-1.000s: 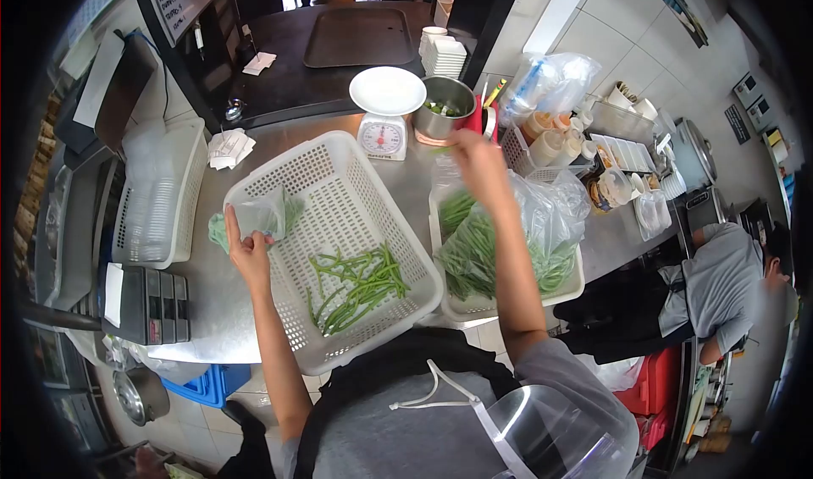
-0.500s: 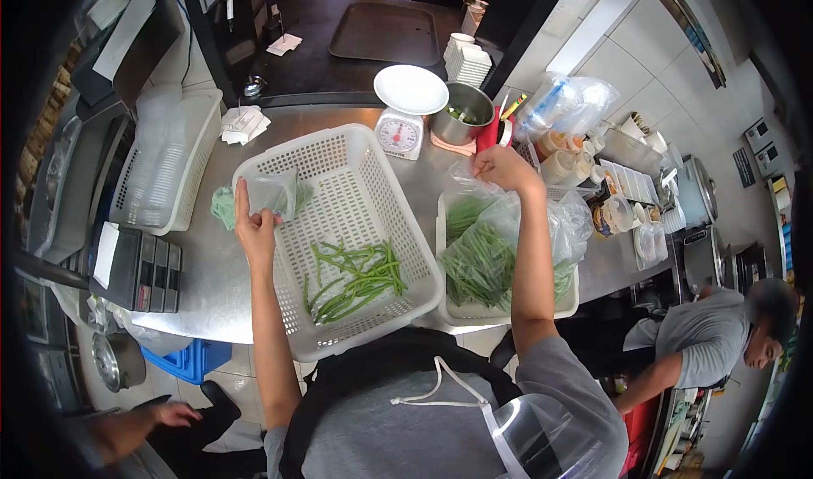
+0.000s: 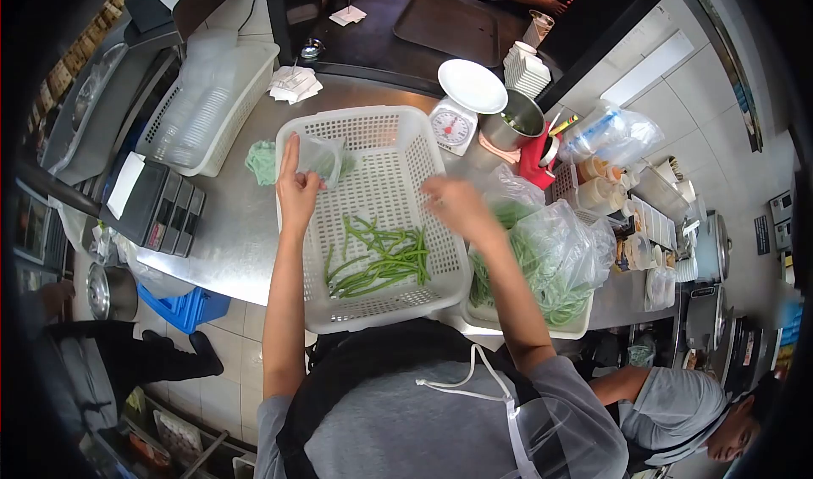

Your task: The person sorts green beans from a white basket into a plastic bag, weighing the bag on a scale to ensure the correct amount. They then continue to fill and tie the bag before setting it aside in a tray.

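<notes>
My left hand [image 3: 295, 188] grips a small clear plastic bag [image 3: 323, 158] at the left rim of a white perforated basket [image 3: 370, 132]. A loose pile of green beans [image 3: 380, 259] lies on the basket's floor. My right hand [image 3: 450, 204] hovers blurred over the basket's right side, just above the beans; I cannot tell whether it holds anything. Right of it a second white basket [image 3: 495, 317] carries a large clear bag full of green beans [image 3: 546, 263].
A kitchen scale [image 3: 458, 116] with a white plate, a steel bowl [image 3: 511, 125] and a red holder [image 3: 536, 161] stand behind the baskets. A white tray of plastic lids [image 3: 206, 105] sits left, a green cloth [image 3: 262, 160] beside it. Another person [image 3: 669, 411] crouches lower right.
My right hand has moved from the steel bowl, past the big bean bag, leftward to over the middle basket. My left hand keeps its hold on the small bag. The view has shifted.
</notes>
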Action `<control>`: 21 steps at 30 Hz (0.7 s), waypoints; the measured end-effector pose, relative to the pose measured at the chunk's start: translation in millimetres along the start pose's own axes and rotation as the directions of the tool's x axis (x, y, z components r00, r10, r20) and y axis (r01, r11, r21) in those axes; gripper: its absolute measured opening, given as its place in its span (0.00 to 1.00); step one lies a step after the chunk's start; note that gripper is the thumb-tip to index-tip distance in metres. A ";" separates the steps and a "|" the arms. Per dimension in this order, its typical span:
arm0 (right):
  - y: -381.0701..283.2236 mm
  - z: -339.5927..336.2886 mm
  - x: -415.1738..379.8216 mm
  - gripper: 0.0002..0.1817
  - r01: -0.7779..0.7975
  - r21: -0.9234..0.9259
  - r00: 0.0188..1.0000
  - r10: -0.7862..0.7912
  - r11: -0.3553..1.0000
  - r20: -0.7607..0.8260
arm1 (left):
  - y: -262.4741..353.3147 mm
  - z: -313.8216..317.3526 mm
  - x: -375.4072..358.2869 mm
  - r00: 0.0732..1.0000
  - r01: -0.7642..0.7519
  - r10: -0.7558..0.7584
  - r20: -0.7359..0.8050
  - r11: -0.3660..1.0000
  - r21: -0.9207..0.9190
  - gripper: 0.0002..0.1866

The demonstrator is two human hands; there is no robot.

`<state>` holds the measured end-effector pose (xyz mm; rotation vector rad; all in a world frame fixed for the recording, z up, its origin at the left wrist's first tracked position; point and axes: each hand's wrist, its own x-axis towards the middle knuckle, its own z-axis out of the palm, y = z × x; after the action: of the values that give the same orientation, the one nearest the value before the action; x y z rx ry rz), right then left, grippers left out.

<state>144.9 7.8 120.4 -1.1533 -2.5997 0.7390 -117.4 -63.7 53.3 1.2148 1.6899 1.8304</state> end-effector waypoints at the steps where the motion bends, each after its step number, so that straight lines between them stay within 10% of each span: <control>1: -4.1 20.2 -1.3 0.23 0.028 -0.120 0.990 -0.010 0.992 0.143 | 0.0 0.2 -0.9 1.000 -0.004 0.004 -0.001 1.000 -0.006 0.38; 3: 13.0 69.5 -0.3 0.38 0.104 -0.300 0.929 0.015 0.948 0.370 | -0.7 0.0 -1.9 1.000 -0.015 0.014 -0.010 1.000 -0.020 0.38; 9: -2.8 123.7 -39.8 0.49 0.219 -0.496 0.950 -0.069 0.840 0.304 | 0.4 -3.0 -1.9 1.000 0.008 -0.009 0.012 1.000 0.026 0.38; 16: 12.7 149.1 -41.5 0.17 0.308 -0.438 0.886 -0.088 0.845 0.454 | 1.6 -2.3 -0.4 1.000 0.023 -0.023 0.003 0.999 -0.027 0.38; 21: 22.5 126.1 -26.8 0.15 0.290 -0.096 0.755 -0.166 0.952 0.634 | 0.2 -3.2 -1.2 1.000 0.013 -0.013 0.001 1.000 -0.015 0.38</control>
<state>130.1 -44.7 1.4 -0.6652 -3.3469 0.9599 -119.2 -66.7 53.4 1.1954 1.6769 1.8311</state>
